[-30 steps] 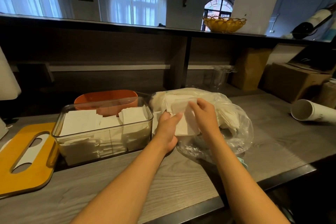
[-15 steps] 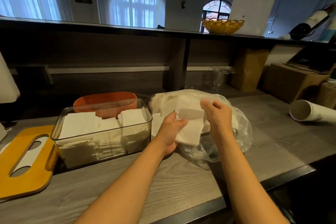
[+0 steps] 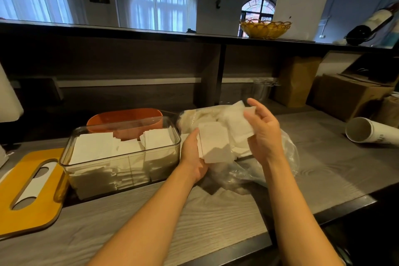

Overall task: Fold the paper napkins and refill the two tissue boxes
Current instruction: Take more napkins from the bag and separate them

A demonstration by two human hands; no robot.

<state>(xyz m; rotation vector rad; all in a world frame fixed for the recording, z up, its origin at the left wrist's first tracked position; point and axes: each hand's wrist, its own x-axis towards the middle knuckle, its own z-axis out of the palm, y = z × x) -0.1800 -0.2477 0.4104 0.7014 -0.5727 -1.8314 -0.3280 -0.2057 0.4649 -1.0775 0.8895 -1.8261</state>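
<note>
A clear tissue box (image 3: 121, 158) stands on the counter, filled with stacks of folded white napkins (image 3: 95, 147). Behind it sits an orange tissue box (image 3: 127, 115). To the right lies a clear plastic bag (image 3: 280, 162) of white napkins. My left hand (image 3: 192, 157) holds a small stack of napkins (image 3: 214, 142) just right of the clear box. My right hand (image 3: 262, 129) grips another white napkin (image 3: 236, 121) lifted above the bag. The fingers behind the paper are hidden.
A yellow lid with an oval slot (image 3: 30, 188) lies at the left. A white tube (image 3: 367, 130) lies at the right, with cardboard boxes (image 3: 349, 95) behind it. A yellow basket (image 3: 265, 28) stands on the upper shelf. The counter's front edge (image 3: 237, 250) runs below my arms.
My right hand has pulled a napkin up and to the right, out of the bag. My left hand keeps hold of the small stack and has barely shifted.
</note>
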